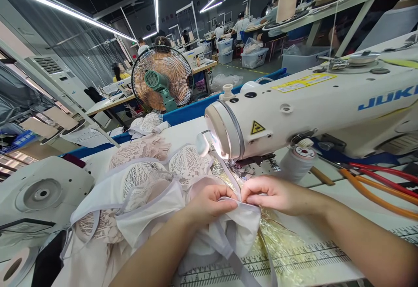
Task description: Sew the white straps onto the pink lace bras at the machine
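Observation:
Both hands meet just in front of the sewing machine (267, 117), whose lamp lights the needle area. My left hand (214, 202) pinches the edge of a white bra (244, 221) between thumb and fingers. Close beside it, my right hand (267, 193) pinches the same edge where a narrow grey strap (231, 176) comes down from the machine. Grey straps also hang below the hands over the table edge. To the left lies a heap of white lace bras (143, 178), partly under my left forearm. The needle itself is hard to make out.
Orange-handled scissors (369, 191) lie at right near a thread spool (298, 163). A printed ruler (209, 276) runs along the front edge, with yellowish clear film (281, 239) over it. Another machine head (42, 191) stands at left. A large fan (162, 80) and several people are beyond.

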A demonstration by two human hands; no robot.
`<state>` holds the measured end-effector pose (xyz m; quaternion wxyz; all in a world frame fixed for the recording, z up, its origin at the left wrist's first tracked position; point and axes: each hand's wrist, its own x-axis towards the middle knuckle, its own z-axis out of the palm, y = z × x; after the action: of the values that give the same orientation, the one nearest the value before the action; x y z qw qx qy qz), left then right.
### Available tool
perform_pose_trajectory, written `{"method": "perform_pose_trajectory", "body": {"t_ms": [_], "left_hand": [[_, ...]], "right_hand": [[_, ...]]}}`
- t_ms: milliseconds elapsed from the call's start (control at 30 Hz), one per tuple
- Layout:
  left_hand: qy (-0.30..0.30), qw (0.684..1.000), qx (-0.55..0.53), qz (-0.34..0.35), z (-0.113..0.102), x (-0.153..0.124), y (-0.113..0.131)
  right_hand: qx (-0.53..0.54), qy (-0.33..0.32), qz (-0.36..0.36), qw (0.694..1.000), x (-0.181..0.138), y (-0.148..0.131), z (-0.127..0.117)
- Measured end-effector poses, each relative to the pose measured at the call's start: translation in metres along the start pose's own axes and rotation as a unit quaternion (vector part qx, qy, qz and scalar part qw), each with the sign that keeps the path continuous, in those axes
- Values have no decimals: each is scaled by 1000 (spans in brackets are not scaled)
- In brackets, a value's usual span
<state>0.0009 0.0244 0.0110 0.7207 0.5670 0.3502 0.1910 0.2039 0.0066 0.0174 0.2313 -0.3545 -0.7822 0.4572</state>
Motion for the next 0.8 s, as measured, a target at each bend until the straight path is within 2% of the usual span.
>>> {"method": "perform_pose_trajectory", "body": {"t_ms": [333,600,800], "left_hand": [[-6,1000,16,6,0,0,-2],[1,1000,-26,-17,2,-1,0],[-4,1000,-26,-9,2,-2,0]], "right_hand": [[23,-7,-18,1000,1,7,3],[40,-14,9,999,2,10,4],[51,-13,11,999,2,13,4]]}}
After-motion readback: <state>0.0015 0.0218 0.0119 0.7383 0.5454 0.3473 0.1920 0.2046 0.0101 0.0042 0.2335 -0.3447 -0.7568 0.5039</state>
